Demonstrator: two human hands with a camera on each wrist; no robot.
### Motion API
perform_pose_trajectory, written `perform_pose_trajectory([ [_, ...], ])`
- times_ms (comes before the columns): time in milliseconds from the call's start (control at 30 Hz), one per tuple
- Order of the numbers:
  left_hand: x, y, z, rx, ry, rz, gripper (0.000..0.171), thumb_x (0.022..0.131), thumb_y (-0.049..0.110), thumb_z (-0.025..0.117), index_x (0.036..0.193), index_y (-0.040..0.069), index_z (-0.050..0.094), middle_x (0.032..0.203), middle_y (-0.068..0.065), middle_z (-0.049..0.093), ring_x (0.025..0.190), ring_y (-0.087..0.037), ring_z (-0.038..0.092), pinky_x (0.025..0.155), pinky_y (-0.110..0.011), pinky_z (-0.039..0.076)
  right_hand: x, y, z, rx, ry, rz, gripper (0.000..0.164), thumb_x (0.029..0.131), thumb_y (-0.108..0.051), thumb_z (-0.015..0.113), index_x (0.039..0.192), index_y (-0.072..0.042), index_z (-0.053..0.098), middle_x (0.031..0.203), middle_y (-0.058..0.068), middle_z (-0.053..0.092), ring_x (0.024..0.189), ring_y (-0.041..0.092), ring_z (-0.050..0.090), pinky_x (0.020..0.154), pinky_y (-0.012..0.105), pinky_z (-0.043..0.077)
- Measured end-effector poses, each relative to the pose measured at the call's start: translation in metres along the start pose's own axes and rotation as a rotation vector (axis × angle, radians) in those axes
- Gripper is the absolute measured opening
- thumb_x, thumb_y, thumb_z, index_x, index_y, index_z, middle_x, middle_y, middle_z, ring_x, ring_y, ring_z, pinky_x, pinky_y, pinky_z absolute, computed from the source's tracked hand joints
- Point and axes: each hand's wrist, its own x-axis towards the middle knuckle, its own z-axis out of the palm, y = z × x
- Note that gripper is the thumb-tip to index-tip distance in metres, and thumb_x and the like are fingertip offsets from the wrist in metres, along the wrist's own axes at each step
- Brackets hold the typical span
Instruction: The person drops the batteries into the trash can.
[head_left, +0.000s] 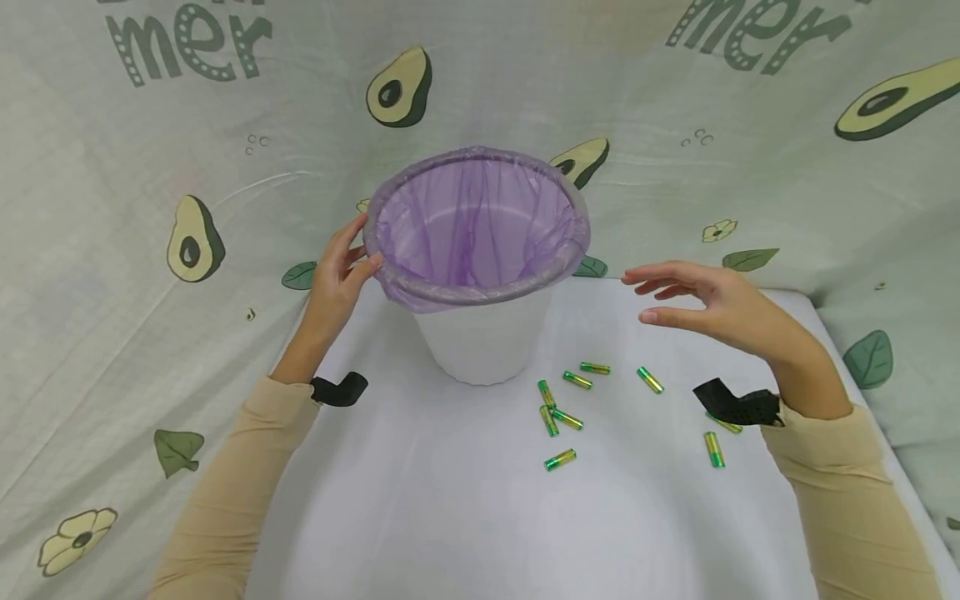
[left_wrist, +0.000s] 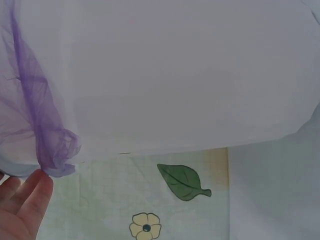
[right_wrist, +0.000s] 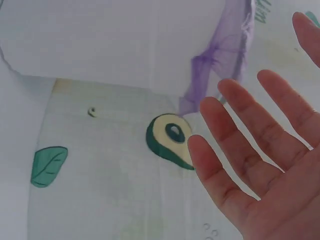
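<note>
A white bin (head_left: 483, 342) stands upright on the table, lined with a purple bin bag (head_left: 480, 225) folded over its rim. At the bin's left side, my left hand (head_left: 337, 271) touches the bag-covered rim with its fingertips and thumb, the fingers fairly straight. In the left wrist view, those fingertips (left_wrist: 44, 181) meet the bag's loose edge. To the right of the bin and apart from it, my right hand (head_left: 712, 302) hovers over the table with spread, relaxed fingers and holds nothing. Several green and gold batteries (head_left: 577, 380) lie in front and to the right.
A white table (head_left: 420, 517) carries everything. Cloth printed with avocados (head_left: 401, 87) and leaves hangs behind and along both sides. One battery (head_left: 724, 423) is partly covered by the black strap (head_left: 738, 406) at my right wrist.
</note>
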Motion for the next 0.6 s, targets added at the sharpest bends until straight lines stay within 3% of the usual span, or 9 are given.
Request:
perform_pose_trajectory([
  [233,-0.001,0.000,0.000,-0.001,0.002,-0.006,0.058,0.092,0.017,0.052,0.146,0.015,0.031,0.147,-0.005,0.031,0.122,-0.025,0.043,0.089,-0.014,0.043,-0.017,0.037,0.026,0.097,0.015,0.057,0.042,0.088,-0.016,0.063,0.129,-0.018,0.054,0.122,-0.009,0.058,0.104,0.006,0.055,0.083,0.013,0.045],
  [467,-0.001,0.000,0.000,0.002,0.005,0.000,0.058,0.092,0.016,0.052,0.146,0.015,0.031,0.147,-0.005,0.032,0.122,-0.026,0.044,0.089,-0.014,0.042,-0.027,0.067,0.057,0.206,-0.003,0.047,0.042,0.089,-0.012,0.060,0.130,-0.008,0.052,0.120,-0.011,0.059,0.102,0.006,0.057,0.080,0.019,0.049],
  [600,-0.001,0.002,0.001,0.012,0.005,0.004,0.058,0.092,0.015,0.051,0.146,0.014,0.030,0.147,-0.006,0.032,0.122,-0.027,0.043,0.090,-0.015,0.042,-0.032,0.080,0.071,0.250,-0.006,0.081,0.042,0.090,-0.014,0.060,0.130,-0.009,0.052,0.123,0.003,0.058,0.103,0.009,0.057,0.079,0.021,0.050],
])
